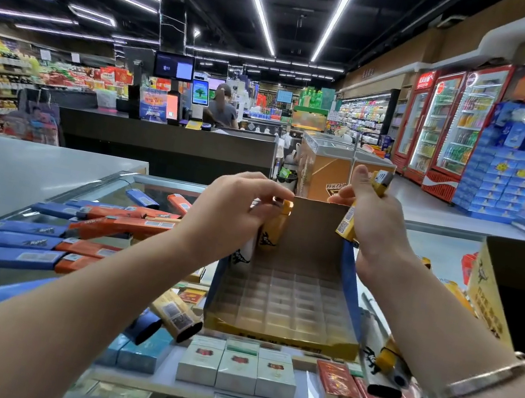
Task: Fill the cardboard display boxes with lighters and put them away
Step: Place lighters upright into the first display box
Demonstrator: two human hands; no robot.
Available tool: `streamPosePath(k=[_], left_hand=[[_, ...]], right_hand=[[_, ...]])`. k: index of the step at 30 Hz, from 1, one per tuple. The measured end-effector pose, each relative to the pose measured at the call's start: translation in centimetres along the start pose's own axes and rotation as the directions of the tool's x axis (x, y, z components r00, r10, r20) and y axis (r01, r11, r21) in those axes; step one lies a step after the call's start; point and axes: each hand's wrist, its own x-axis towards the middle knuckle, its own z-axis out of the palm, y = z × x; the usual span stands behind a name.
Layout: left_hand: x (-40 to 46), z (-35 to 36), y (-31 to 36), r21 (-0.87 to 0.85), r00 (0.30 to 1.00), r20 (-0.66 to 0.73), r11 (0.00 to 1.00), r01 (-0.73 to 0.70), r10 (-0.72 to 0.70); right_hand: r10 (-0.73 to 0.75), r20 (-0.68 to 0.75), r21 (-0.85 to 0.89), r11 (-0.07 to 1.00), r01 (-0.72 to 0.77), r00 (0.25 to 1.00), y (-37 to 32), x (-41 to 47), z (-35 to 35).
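Loading first lighters into box (287, 293), centre frame.
Left hand (234, 215) fingers pinch yellow lighter (275, 227) at back-left slots; right hand (374, 228) grips several. Advise seating each upright, row by row.

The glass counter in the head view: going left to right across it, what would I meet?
Blue and orange lighters lying flat → left hand holding a yellow lighter upright → open cardboard display box → right hand gripping yellow lighters → second yellow box.
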Motion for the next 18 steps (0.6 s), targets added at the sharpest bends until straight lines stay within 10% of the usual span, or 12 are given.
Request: streamPosePath(k=[9,18], left_hand=[[0.0,0.5,-0.5,0.322,0.996,-0.070,0.946,-0.022,0.047],[0.8,-0.5,-0.6,0.242,0.938,0.253,0.954,0.176,-0.237]], right_hand=[[0.020,0.003,0.019,1.000,-0.020,1.000,-0.1,-0.2,0.0],[0.001,0.007,0.036,0.999,-0.002,1.000,0.0,-0.3,0.1]])
